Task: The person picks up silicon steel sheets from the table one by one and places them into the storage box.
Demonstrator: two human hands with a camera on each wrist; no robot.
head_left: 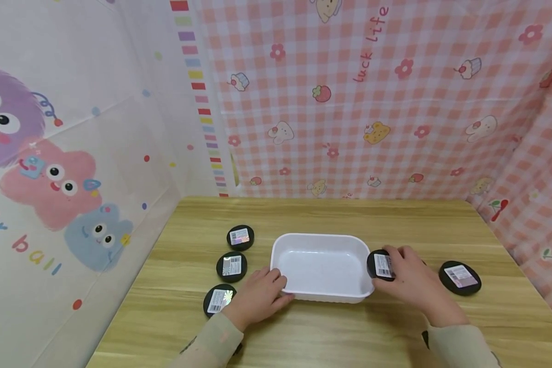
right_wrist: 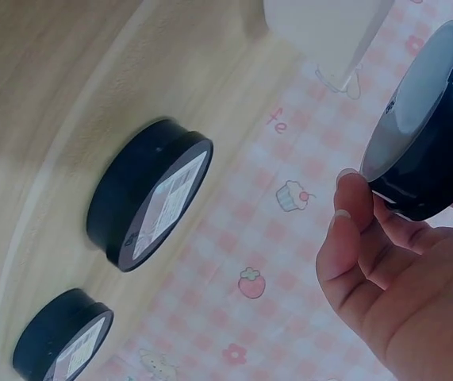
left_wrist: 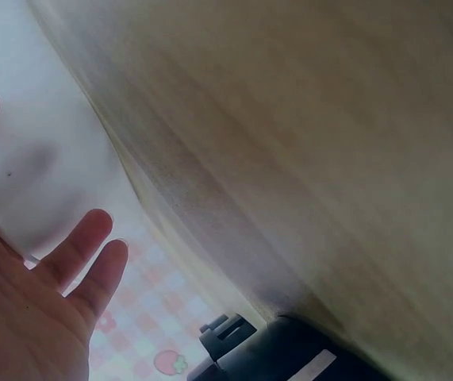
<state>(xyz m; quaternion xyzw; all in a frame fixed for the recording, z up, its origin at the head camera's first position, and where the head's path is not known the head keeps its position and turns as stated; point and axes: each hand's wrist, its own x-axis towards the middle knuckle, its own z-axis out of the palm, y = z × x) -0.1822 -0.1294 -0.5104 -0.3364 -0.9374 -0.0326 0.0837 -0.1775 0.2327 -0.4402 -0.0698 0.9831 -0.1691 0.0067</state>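
Observation:
A white rectangular tub (head_left: 322, 271) stands mid-table. My left hand (head_left: 259, 296) holds its near left corner, fingers over the left rim and thumb along the front; in the left wrist view that hand (left_wrist: 44, 302) shows two fingers extended. My right hand (head_left: 409, 281) grips a round black tin (head_left: 380, 266) with a white label at the tub's right rim. In the right wrist view the held tin (right_wrist: 432, 127) is off the table, its pale grey face showing, fingers (right_wrist: 345, 238) around its edge.
Left of the tub, labelled black tins form a column: far (head_left: 240, 237), middle (head_left: 232, 267) and near (head_left: 218, 300), the last partly behind my left hand. Another tin (head_left: 460, 278) lies at the right. Patterned cloths (head_left: 349, 102) hang behind and beside the table.

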